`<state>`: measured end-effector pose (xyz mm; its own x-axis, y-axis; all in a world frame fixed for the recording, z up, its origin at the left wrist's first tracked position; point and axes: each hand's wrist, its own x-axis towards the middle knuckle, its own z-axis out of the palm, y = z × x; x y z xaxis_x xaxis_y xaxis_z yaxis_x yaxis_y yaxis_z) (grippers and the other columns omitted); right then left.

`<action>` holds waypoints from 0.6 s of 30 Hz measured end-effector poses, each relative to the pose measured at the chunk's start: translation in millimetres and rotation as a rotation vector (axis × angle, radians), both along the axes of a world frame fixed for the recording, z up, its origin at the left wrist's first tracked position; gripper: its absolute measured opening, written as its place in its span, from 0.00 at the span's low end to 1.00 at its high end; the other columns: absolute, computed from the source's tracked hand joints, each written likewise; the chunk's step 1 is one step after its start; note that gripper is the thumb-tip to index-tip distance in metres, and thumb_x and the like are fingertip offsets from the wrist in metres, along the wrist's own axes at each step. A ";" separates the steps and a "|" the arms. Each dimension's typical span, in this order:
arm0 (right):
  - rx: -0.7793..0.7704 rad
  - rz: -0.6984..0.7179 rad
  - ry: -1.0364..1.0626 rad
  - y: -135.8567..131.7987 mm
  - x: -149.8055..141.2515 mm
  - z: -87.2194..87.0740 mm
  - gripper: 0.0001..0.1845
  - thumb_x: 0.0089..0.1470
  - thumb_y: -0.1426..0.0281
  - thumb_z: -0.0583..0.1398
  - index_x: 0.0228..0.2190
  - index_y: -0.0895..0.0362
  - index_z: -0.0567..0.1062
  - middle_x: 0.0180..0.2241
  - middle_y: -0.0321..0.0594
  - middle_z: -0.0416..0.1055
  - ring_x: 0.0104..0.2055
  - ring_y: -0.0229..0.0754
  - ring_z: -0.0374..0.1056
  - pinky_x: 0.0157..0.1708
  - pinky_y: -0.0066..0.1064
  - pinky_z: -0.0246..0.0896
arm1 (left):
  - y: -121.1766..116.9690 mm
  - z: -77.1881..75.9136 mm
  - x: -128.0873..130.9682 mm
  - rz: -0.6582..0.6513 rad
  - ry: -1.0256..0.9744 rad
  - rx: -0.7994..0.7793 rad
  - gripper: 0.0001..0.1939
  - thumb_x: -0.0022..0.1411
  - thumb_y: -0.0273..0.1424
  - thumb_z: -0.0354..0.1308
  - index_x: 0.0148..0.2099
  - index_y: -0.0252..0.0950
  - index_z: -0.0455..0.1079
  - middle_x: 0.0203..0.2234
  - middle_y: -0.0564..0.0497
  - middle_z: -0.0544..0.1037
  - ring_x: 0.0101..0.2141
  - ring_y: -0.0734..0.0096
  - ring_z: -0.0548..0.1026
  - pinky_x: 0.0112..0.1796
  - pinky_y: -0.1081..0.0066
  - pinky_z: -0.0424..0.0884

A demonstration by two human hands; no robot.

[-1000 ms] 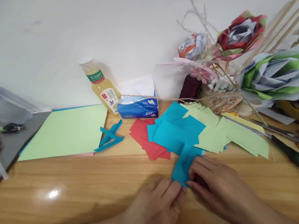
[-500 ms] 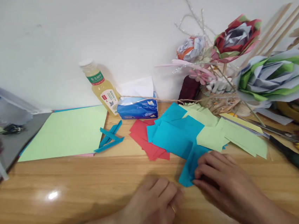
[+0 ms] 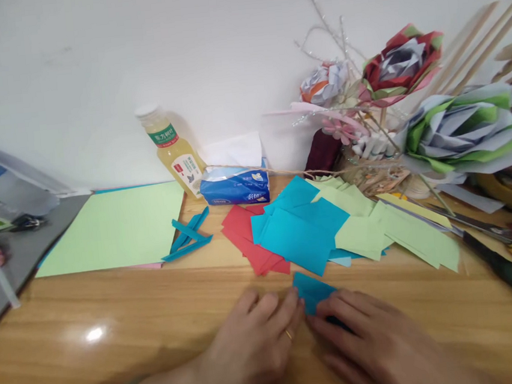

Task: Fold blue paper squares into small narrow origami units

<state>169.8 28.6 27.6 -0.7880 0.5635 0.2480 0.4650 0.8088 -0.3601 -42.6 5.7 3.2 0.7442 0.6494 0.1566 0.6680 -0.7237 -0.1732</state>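
Observation:
A small blue paper piece point(image 3: 311, 289) lies flat on the wooden table point(image 3: 137, 324), just in front of the paper pile. My left hand point(image 3: 257, 349) rests palm down beside it, fingers stretched toward its left edge, a ring on one finger. From the right, my right hand point(image 3: 365, 338) covers the piece's lower part with its fingers laid flat on it. Behind them lie a pile of blue paper sheets point(image 3: 298, 230), red sheets point(image 3: 247, 241) and pale green sheets point(image 3: 377, 228).
A drink bottle point(image 3: 171, 152) and a blue tissue pack point(image 3: 236, 185) stand by the wall. A large green sheet point(image 3: 114, 227) and folded blue strips point(image 3: 188, 235) lie at left. Paper flowers point(image 3: 453, 125) and wooden sticks crowd the right; scissors point(image 3: 476, 225) lie there too.
My right hand has drawn the blue piece out of the pile toward me and to the left. My left hand's fingers have spread forward to meet it.

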 end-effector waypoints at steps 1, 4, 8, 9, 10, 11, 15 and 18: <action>-0.074 0.033 0.005 -1.9 -0.7 2.4 0.07 0.56 0.70 0.56 0.35 0.53 0.73 0.34 0.40 0.73 0.36 0.44 0.68 0.35 0.35 0.65 | 0.7 0.5 -0.5 0.005 0.006 -0.010 0.17 0.66 0.31 0.49 0.55 0.33 0.65 0.53 0.49 0.66 0.37 0.68 0.63 0.38 0.67 0.57; -0.244 0.017 0.076 -1.5 -1.1 3.3 0.05 0.56 0.71 0.56 0.34 0.51 0.72 0.33 0.36 0.73 0.36 0.40 0.69 0.35 0.30 0.65 | 4.1 3.8 -2.3 -0.025 -0.010 -0.074 0.12 0.66 0.31 0.49 0.48 0.36 0.70 0.53 0.51 0.67 0.36 0.70 0.63 0.36 0.68 0.57; -0.216 -0.343 0.156 10.2 3.3 -8.1 0.07 0.59 0.68 0.52 0.34 0.53 0.70 0.32 0.38 0.72 0.33 0.40 0.69 0.30 0.32 0.65 | 10.1 9.5 -4.4 -0.097 -0.065 -0.121 0.11 0.66 0.29 0.48 0.41 0.35 0.73 0.51 0.53 0.68 0.34 0.70 0.63 0.34 0.68 0.57; -0.208 -0.379 0.137 13.0 4.1 -11.3 0.07 0.59 0.66 0.53 0.33 0.53 0.70 0.32 0.39 0.71 0.33 0.41 0.69 0.29 0.33 0.64 | 11.3 10.4 -4.8 -0.110 -0.078 -0.119 0.12 0.67 0.29 0.48 0.41 0.35 0.73 0.51 0.53 0.69 0.34 0.70 0.63 0.34 0.68 0.58; -0.206 -0.400 0.111 15.3 4.3 -14.0 0.07 0.58 0.65 0.54 0.33 0.53 0.69 0.32 0.39 0.71 0.32 0.42 0.69 0.28 0.33 0.64 | 12.2 11.1 -5.2 -0.119 -0.088 -0.117 0.12 0.67 0.28 0.47 0.41 0.34 0.72 0.51 0.53 0.69 0.34 0.70 0.63 0.34 0.68 0.58; -0.202 -0.403 0.088 17.0 3.9 -16.3 0.07 0.58 0.64 0.54 0.32 0.53 0.69 0.31 0.39 0.71 0.32 0.43 0.69 0.28 0.33 0.64 | 12.9 11.4 -5.6 -0.126 -0.091 -0.113 0.12 0.67 0.28 0.47 0.43 0.34 0.72 0.51 0.52 0.69 0.34 0.69 0.64 0.35 0.68 0.58; -0.176 -0.410 0.067 20.7 -1.0 -21.4 0.05 0.57 0.67 0.55 0.31 0.53 0.69 0.30 0.39 0.70 0.32 0.44 0.68 0.27 0.34 0.63 | 14.4 12.3 -7.7 -0.129 -0.095 -0.107 0.14 0.69 0.27 0.44 0.49 0.33 0.69 0.52 0.53 0.69 0.36 0.69 0.64 0.37 0.69 0.59; -0.133 -0.374 0.103 22.2 -3.6 -24.0 0.05 0.58 0.70 0.54 0.31 0.54 0.68 0.30 0.39 0.69 0.32 0.43 0.67 0.28 0.34 0.63 | 14.3 14.0 -8.5 -0.135 -0.098 -0.101 0.15 0.69 0.27 0.43 0.50 0.32 0.68 0.52 0.54 0.69 0.37 0.69 0.65 0.38 0.68 0.59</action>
